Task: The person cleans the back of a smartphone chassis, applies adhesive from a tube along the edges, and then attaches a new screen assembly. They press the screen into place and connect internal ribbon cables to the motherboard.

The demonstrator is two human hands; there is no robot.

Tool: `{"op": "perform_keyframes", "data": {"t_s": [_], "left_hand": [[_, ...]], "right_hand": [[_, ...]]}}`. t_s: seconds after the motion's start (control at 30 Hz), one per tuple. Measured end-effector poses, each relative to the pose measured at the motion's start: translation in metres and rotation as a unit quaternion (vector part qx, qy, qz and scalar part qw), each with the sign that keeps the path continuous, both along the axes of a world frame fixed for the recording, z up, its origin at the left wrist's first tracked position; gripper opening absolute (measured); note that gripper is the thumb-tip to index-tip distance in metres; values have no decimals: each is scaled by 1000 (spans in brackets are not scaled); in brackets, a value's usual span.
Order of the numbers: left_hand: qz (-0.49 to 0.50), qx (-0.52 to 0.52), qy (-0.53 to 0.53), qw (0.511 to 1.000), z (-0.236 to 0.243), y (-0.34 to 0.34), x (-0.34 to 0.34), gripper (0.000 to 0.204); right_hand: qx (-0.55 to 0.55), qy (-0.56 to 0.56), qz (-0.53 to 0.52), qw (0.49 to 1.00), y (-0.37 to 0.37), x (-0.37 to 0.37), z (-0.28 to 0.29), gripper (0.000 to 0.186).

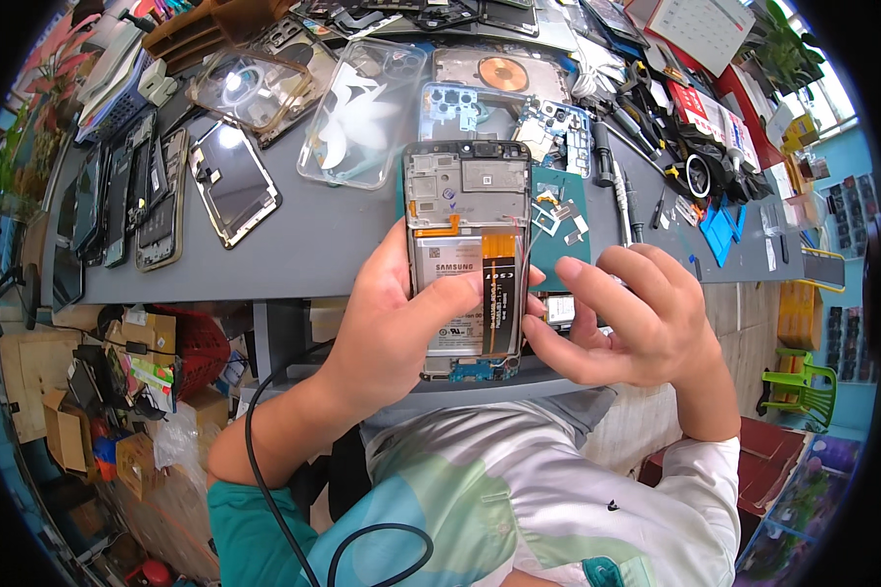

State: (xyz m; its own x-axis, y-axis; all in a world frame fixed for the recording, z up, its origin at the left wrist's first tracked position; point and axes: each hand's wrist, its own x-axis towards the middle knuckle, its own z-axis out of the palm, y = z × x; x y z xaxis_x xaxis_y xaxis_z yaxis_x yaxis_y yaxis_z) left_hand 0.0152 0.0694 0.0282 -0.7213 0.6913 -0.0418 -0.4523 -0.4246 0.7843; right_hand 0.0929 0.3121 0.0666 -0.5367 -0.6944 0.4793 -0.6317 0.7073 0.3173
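Observation:
My left hand (377,328) grips an opened smartphone (465,181) upright above the desk's front edge. Its thumb lies across the silver battery (450,264), and its fingertips come round the phone's right side. A black and orange flex cable (500,293) runs down over the battery's right part. The phone's grey upper frame and a small blue board (472,370) at its bottom are exposed. Beside the phone's right edge is my right hand (636,318), fingers bent and apart, nothing visible between them. Its thumb tip is at the phone's edge; whether it touches, I cannot tell.
A green mat (548,264) with small metal parts lies behind the phone. Clear phone cases (362,112), a detached screen (233,181) and phone frames (162,196) cover the desk's left. Screwdrivers (622,201) and a blue plastic piece (721,233) lie right. A black cable (255,450) hangs by my left arm.

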Motion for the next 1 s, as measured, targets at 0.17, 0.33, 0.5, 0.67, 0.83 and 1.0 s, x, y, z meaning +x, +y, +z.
{"op": "perform_keyframes", "data": {"t_s": [0.17, 0.33, 0.5, 0.67, 0.83, 1.0], "left_hand": [[15, -13, 14, 1000, -3, 0, 1, 49], [9, -22, 23, 999, -1, 0, 1, 51], [19, -36, 26, 999, -7, -2, 1, 53], [17, -35, 10, 999, 2, -2, 3, 53], [1, -5, -9, 1000, 2, -1, 4, 54], [-15, -7, 3, 1000, -3, -4, 2, 53]], "right_hand": [[-16, 18, 1, 1000, 3, -8, 0, 52], [-9, 33, 4, 999, 9, -15, 2, 52], [-2, 14, -11, 1000, 9, -15, 7, 60], [7, 16, -19, 1000, 13, -18, 9, 65], [-7, 54, -12, 998, 13, -25, 7, 69], [-5, 32, -31, 999, 13, -23, 10, 68]]}}
